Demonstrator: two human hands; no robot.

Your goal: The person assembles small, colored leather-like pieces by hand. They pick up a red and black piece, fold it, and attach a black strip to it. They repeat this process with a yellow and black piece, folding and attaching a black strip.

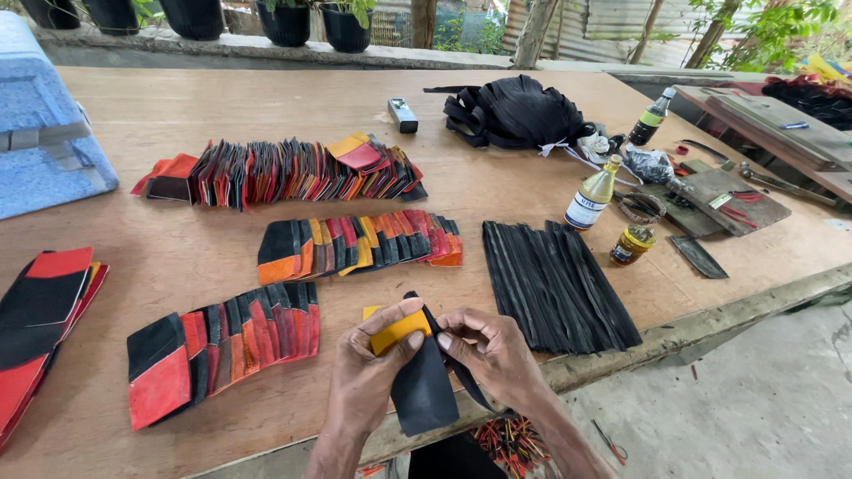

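- Plywood desk (497, 191) fills the view, wide and pale brown, with a concrete floor beyond its right edge.
- Blue foam box (40, 124) sits at the far left corner, lid on, a grey strap across its front.
- Black strips (557, 284) lie as a flat sheaf right of centre, near the front edge.
- Black bundle (515, 111) of tied straps rests at the far side, a small grey block just to its left.
- Rows of red, orange and black leather pieces (293, 170) fan out in overlapping lines across the middle and left of the desk.
- Tall bottle (593, 195) with yellowish liquid carries a white label with a blue band; it stands just right of the sheaf's far end.
- Dark bottle (650, 117) with a green and white label stands behind it, near the bundle.
- Small jar (632, 245) with a yellow label and dark lid sits near the tall bottle.
- Left hand (373, 368) has a narrow grip, thumb pressed on the yellow and black piece (417, 372), held at the near edge of the desk.
- Right hand (493, 350) pinches the same piece's top right edge with its fingertips, so the piece lies between both grips.
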